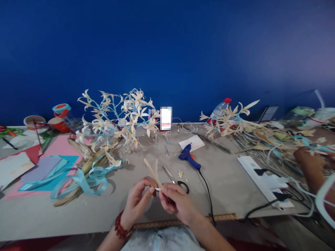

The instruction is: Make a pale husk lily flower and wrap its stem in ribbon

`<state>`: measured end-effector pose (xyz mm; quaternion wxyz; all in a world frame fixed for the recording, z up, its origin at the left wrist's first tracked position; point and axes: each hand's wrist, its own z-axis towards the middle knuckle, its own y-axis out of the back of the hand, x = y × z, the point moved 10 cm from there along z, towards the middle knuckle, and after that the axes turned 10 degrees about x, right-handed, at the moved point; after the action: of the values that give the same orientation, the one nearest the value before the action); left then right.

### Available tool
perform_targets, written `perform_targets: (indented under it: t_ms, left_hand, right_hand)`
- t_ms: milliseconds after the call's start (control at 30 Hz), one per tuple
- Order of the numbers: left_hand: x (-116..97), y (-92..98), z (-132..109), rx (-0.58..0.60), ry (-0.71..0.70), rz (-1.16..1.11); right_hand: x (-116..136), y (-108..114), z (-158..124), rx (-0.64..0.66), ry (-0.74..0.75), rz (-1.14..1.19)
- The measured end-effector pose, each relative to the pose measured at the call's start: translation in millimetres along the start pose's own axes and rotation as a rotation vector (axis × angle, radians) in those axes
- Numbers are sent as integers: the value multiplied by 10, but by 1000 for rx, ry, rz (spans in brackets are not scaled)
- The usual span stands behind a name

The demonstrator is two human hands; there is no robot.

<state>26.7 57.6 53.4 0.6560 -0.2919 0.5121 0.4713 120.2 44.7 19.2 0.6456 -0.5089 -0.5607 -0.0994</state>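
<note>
Pale, narrow husk strips (152,170) rise in a V from between my fingertips, over the front of the table. My left hand (138,197), with a red bead bracelet at the wrist, pinches their lower end. From the other side my right hand (179,202) is closed on the same end; its curled fingers hide part of the grip. Scissors (171,176) with black handles lie just beyond my right hand. A small husk scrap (180,173) is beside them. Farther right, a blue hot glue gun (188,157) rests on its side, its cord running towards me.
Husk flowers on blue stems (115,111) stand at the back left, near blue ribbon (98,181) and coloured paper (73,162). A power strip (251,174) with cords lies right. Another person's hand (310,162) works at far right. A phone (166,118) stands behind.
</note>
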Motion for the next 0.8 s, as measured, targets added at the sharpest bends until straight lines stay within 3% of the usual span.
perform_targets:
  t_ms: [100,200,400,600,667,800]
  left_hand:
    - [-145,-2,20,36,-66,95]
    - [-243,0,53,41,-112,124]
    - [-259,-42,82,96,-126,-46]
    - [-103,13,40,63,-114,-189]
    - [-55,39,34,51,-109,-212]
    - [-123,19,60,103,-97,-115]
  right_hand:
    - [203,20,-55,-110,113,-368]
    - [284,-54,-72,-99,160,-510]
    - [31,-65,-29,-26,24,-128]
    - [-71,-221,-37,90,-65,240]
    - [-61,-214,-47,89,-76,234]
    - [64,-23,-87,-74,8,-24]
